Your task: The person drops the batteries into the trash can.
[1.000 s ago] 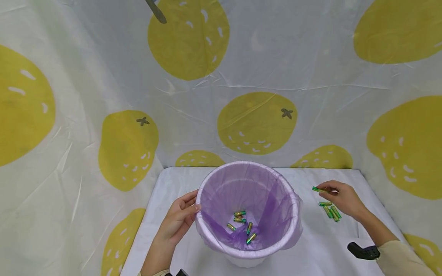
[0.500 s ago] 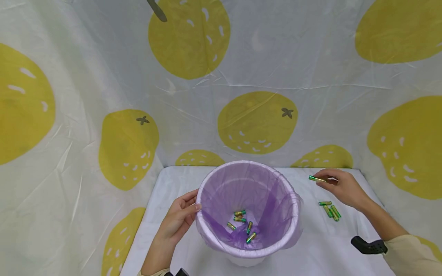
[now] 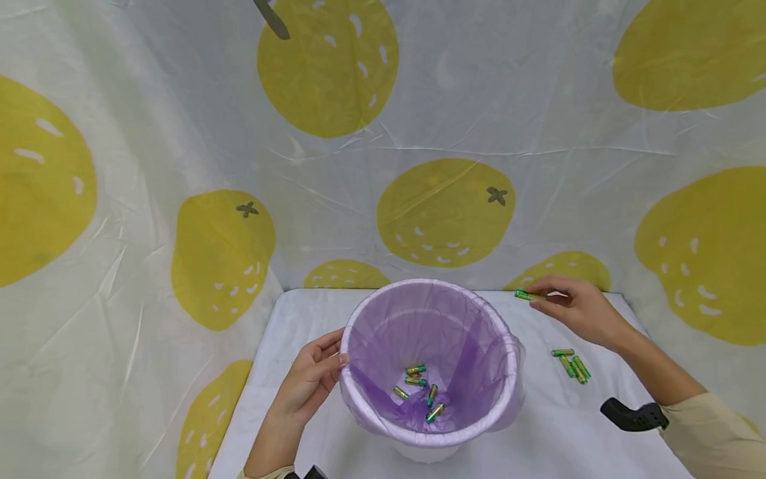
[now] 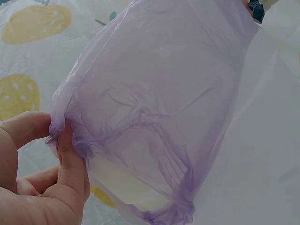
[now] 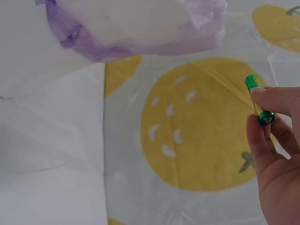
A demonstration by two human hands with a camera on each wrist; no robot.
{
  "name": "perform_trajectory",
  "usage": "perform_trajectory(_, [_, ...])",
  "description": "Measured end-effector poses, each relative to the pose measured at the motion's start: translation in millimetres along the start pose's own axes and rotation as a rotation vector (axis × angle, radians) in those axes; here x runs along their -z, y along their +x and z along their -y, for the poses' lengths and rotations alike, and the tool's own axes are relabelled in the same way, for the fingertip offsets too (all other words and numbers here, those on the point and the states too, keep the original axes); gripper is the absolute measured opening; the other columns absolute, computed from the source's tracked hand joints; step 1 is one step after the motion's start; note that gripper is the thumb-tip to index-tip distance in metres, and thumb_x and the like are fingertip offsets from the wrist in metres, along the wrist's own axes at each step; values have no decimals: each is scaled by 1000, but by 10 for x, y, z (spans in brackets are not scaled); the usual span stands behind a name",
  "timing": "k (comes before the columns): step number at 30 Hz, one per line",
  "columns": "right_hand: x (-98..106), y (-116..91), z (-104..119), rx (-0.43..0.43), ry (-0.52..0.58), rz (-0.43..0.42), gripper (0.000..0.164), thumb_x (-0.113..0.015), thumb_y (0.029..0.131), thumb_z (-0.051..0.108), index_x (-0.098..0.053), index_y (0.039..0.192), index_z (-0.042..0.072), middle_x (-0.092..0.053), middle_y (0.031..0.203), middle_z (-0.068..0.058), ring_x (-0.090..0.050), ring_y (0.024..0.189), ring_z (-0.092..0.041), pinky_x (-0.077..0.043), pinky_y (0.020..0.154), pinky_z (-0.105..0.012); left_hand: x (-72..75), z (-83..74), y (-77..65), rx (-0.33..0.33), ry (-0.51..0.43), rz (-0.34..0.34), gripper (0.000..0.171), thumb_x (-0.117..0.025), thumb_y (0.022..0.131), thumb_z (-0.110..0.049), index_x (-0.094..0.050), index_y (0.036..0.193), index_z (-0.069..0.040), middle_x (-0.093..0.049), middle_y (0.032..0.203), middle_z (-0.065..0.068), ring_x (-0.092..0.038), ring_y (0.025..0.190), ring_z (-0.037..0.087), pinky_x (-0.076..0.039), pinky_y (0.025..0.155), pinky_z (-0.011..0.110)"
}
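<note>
Pale cloth (image 3: pixel 335 213) with big yellow fruit hangs at the left, back and right of the white worktop (image 3: pixel 317 309). At left, the left hand (image 3: pixel 314 372) has its grip clamped on the near-left edge of the bin (image 3: pixel 426 456), over the liner (image 3: pixel 479 339). The bin takes up the middle, mouth up, the translucent purple liner folded over its rim and bunched at the bottom, where several loose batteries (image 3: pixel 435 413) lie. The bin's right rim stands between these and the right hand (image 3: pixel 577 309). Farther right, a small pile (image 3: pixel 581 368) of batteries rests on the worktop, below the right hand in the head view, and a black band (image 3: pixel 634 416) sits by the right cuff (image 3: pixel 697 416).

The held battery (image 3: pixel 522 294) is a slim cylinder, shiny green at both ends and gold along the middle. It is in the air, just right of the bin's far-right rim in the head view, with the right hand's grip clamped on it.

Its long axis runs nearly level there, the free green end pointing left and slightly up; the right wrist view shows it slanting from upper left to lower right.
</note>
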State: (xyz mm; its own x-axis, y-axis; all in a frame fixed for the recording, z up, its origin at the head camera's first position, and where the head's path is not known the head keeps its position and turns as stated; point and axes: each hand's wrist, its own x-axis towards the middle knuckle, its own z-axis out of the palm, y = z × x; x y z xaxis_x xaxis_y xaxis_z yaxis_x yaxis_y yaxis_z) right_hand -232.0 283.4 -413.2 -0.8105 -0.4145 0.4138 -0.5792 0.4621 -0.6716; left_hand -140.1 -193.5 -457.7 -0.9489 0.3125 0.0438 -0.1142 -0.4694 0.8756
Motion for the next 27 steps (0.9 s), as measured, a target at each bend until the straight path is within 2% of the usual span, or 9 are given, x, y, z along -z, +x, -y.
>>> perform_trajectory(5, [5,94,187,25,-23,29,29,-77,88,-7,-76,113,9,-70,109,-2,-64,97,-5,-54,83,-13,10,5,4,-1,9,4,55,-56,96,13,-35,146,21,-61,124,19,-67,100,19,-59,84,26])
perform_trajectory(15, [-167,311,527,242,130,132,38,-78,81,-17,-77,111,8,-72,105,-3,-66,93,-14,-60,80,-24,23,16,10,-4,12,12,55,-55,96,13,-34,146,22,-61,124,18,-67,99,18,-59,84,26])
perform_trajectory(27, [-438,501,841,309,207,284,32,-75,89,-9,-75,114,12,-71,108,1,-66,93,-16,-62,81,-32,9,-1,-13,1,-1,11,54,-54,96,14,-34,146,22,-61,123,17,-67,99,17,-59,83,25])
